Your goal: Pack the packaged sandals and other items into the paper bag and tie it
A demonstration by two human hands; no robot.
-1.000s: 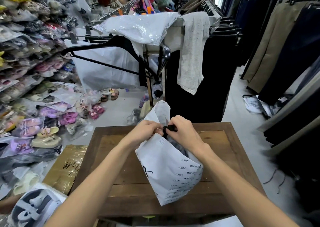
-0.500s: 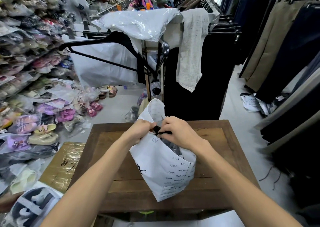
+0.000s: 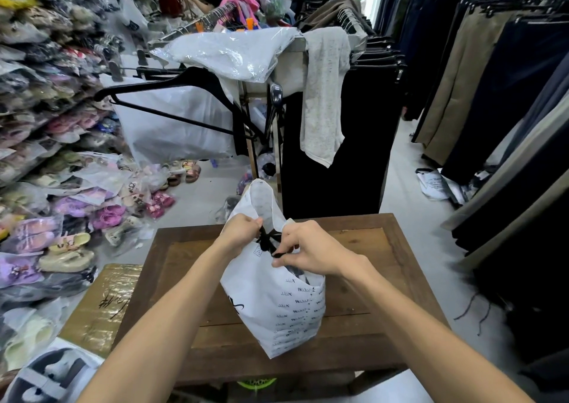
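Observation:
A white paper bag [image 3: 277, 307] with black lettering stands upright on the brown wooden table [image 3: 363, 282]. Its top flap sticks up behind my hands. A black ribbon [image 3: 267, 242] runs across the bag's mouth. My left hand [image 3: 241, 229] pinches one end of the ribbon at the bag's upper left. My right hand [image 3: 311, 250] pinches the other end lower down, at the right of the mouth. A dark item shows just inside the opening; the rest of the contents are hidden.
Packaged sandals [image 3: 46, 227] lie piled on shelves and floor at the left. A taped cardboard box [image 3: 101, 307] sits left of the table. A clothes rack [image 3: 277, 119] with a black hanger and plastic-wrapped garments stands beyond the table. Hanging trousers [image 3: 480, 73] line the right.
My hands have drawn apart along the black ribbon, the right one moving down and to the right. The bag stands straighter on the table.

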